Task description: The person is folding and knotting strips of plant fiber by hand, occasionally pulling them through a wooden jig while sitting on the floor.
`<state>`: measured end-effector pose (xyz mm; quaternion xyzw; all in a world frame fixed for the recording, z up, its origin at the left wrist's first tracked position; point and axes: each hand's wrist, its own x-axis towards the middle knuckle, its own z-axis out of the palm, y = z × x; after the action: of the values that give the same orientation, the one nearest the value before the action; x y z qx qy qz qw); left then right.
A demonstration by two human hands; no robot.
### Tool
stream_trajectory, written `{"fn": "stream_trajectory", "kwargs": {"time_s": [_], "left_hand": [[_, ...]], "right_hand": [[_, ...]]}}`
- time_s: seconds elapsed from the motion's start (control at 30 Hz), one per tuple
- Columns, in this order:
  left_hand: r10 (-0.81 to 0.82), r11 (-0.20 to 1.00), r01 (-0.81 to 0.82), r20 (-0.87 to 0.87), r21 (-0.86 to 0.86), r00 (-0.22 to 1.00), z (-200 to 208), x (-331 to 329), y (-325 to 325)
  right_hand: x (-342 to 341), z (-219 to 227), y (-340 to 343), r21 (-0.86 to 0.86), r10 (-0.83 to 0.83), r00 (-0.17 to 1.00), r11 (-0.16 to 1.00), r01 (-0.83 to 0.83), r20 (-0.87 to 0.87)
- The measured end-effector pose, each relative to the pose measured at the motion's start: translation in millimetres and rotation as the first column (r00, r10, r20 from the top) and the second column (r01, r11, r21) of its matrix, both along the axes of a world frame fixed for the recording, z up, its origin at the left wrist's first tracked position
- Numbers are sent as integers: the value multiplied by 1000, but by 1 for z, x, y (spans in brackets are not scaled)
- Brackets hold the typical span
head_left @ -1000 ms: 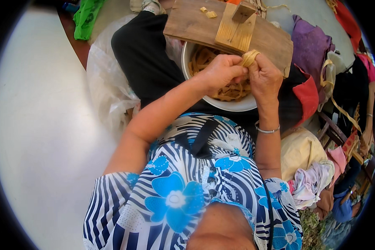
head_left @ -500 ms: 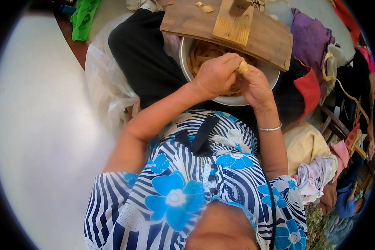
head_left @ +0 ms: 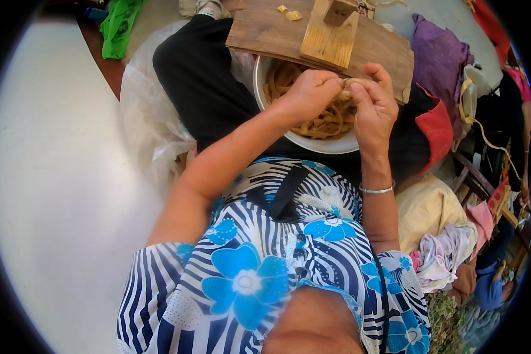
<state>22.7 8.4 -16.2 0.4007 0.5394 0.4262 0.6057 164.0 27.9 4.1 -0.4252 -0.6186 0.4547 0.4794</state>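
Note:
Over a metal bowl (head_left: 324,144) in my lap, both hands meet at a small pale tan wad, seemingly a folded or coiled strip (head_left: 348,87). My left hand (head_left: 311,97) pinches its left side with curled fingers. From the right, my right hand (head_left: 376,112) grips it between thumb and forefinger, another finger raised. Many curled brown strips (head_left: 330,122) lie in the bowl below. A wooden board (head_left: 265,30) covers the bowl's far edge, with a lighter wooden block (head_left: 329,40) fixed on top. What the strips are made of I cannot tell.
Little pale yellow scraps (head_left: 292,15) rest on the board. At left are a clear plastic sheet (head_left: 153,112) and a large pale surface (head_left: 59,177). Purple cloth (head_left: 439,50), a red cloth (head_left: 435,127) and a heap of fabrics (head_left: 445,256) lie to the right.
My right hand has turned and shifted slightly right, a finger now lifted. The left hand has moved a little up and right. More strips in the bowl are visible.

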Motion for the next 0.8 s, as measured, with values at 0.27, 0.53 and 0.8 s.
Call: {"fn": "stream_trajectory", "kwargs": {"time_s": [0.27, 0.53, 0.8], "left_hand": [[-72, 991, 84, -112, 103, 991, 18, -15, -42], [296, 762, 361, -785, 538, 545, 35, -29, -22], [-123, 958, 218, -422, 186, 898, 50, -64, 13]], "right_hand": [[6, -35, 23, -333, -135, 888, 943, -21, -439], [24, 15, 41, -356, 363, 931, 876, -325, 43], [27, 14, 44, -154, 280, 920, 957, -245, 276]]}}
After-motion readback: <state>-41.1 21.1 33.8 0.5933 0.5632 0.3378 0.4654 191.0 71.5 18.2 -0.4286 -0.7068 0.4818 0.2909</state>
